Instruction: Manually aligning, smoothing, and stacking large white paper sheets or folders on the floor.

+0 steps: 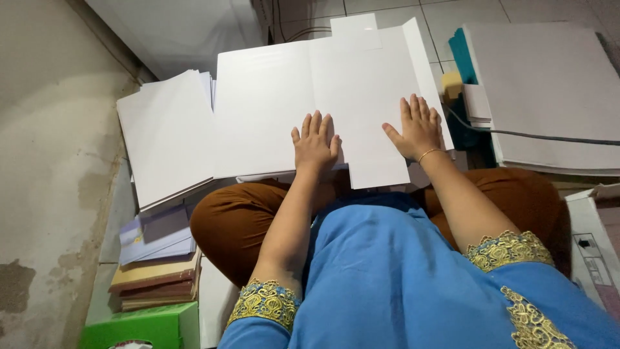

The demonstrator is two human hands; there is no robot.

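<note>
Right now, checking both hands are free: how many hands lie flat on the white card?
2: left hand mid-sheet, right hand near the right edge of the white card. None seems hidden.

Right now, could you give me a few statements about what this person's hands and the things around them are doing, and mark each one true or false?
1. Both hands lie flat, palms down, on the white card sheet. True: the left hand and right hand press on it with fingers spread.
2. The right hand holds scissors. False: it holds nothing.
3. A bracelet sits on the right wrist. True.
4. The green box lies on top of the card sheet. False: it sits low at the person's left, beside a stack of books.
5. Another white sheet pile lies left of the hands. True.
</note>
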